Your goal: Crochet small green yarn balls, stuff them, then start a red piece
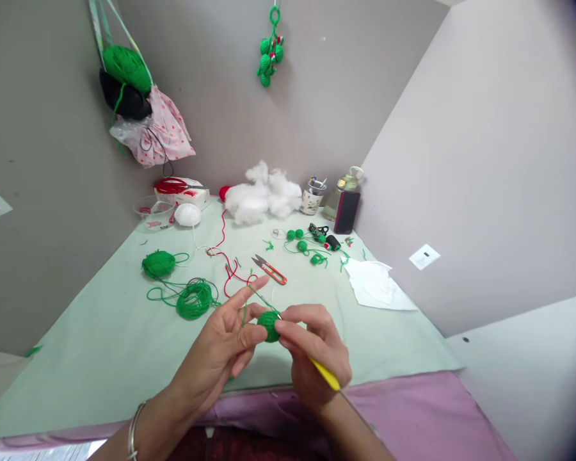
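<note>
L hand (pixel 225 339) pinches the green ball (pixel 269 327) btwn thumb & fingers, index stuck out w/ a strand at it, & R hand (pixel 319 352) grips the yellow hook (pixel 327 374), thumb & fingertips pressed together by the ball's R side, all above the near part of the pale cloth (pixel 100 365). Farther back on it lie green yarn (pixel 194 301), orange snips (pixel 270 270), small balls (pixel 302 246), paper (pixel 379 285) & white fluff (pixel 264 195) (a big heap, nr the wall (pixel 211 83)), w/ a cup (pixel 312 200) & upright phone (pixel 347 212) to its R; bags (pixel 166 128) hang L, a green charm (pixel 265 62) top ctr.
</note>
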Available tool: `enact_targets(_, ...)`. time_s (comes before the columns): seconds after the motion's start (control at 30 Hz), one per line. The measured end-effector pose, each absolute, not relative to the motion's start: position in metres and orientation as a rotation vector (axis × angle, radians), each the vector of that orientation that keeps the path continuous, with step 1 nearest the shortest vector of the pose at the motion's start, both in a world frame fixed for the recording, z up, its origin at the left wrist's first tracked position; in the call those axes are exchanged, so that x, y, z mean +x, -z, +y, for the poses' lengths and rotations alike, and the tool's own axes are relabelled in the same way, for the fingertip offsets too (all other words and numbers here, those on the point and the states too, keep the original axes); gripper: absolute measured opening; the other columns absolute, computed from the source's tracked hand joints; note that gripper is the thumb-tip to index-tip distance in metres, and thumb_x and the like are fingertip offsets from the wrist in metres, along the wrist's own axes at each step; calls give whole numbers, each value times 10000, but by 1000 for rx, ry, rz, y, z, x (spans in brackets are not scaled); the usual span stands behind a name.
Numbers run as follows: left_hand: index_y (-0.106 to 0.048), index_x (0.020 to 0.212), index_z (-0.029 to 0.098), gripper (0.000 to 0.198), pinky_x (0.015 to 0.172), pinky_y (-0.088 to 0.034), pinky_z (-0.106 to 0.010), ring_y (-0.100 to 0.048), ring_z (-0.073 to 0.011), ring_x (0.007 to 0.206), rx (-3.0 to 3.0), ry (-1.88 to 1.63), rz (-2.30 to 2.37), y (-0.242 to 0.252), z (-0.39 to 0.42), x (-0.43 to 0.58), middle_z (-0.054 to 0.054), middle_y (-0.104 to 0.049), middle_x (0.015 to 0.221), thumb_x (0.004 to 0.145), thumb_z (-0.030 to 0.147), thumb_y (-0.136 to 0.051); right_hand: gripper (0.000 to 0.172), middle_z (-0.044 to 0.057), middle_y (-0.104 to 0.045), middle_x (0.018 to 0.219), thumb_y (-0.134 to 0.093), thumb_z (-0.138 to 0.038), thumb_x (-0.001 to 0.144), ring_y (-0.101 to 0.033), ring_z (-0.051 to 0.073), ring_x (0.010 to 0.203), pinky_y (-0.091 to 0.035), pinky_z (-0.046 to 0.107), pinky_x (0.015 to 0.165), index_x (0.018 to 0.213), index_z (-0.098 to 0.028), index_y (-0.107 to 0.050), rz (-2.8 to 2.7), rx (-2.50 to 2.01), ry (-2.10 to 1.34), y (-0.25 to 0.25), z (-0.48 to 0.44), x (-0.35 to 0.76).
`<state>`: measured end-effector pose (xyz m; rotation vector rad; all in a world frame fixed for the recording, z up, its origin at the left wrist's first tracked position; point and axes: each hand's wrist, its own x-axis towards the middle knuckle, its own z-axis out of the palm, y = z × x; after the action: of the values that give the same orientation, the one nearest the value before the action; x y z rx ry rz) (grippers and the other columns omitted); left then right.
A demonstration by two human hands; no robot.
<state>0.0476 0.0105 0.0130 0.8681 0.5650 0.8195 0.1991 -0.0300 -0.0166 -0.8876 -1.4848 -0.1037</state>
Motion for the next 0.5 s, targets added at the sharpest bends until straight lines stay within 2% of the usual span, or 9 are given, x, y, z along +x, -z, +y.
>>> enact_targets(0.1,-589,1444,239,774,387,-245,-106,-304,51,433,814,-802,527,-14,13,47,29,-600,889,745,363,-896,236,49,-732,935,-616,-208,1000,-695,185,830,-593,328,682,1134,-320,-775,-1405,-842,-148,5,-29,201)
enact_targets(0.3,-536,1479,317,791,509,-470,-171,-580,-37,541,981,-904,590,-13,19,43,29,-612,945,769,271,-881,206,42,-779,966,-616,-199,1001,-707,190,890,-576,335,767,1080,-286,-785,-1349,-873,-362,0,-36,212)
enact_targets(0.4,-540,1470,341,745,574,-505,-196,-618,-59,600,1048,-891,593,-10,21,39,26,-617,966,802,256,-856,190,37,-767,884,-609,-206,1004,-699,184,868,-564,327,768,1019,-259,-791,-1320,-885,-439,-2,-38,219)
enact_targets(0.5,-539,1472,358,715,621,-510,-218,-622,-72,647,1106,-862,574,-5,22,36,20,-619,983,828,253,-833,185,26,-740,827,-610,-259,1008,-692,161,764,-561,306,704,968,-250,-790,-1203,-833,-608,-3,-37,222)
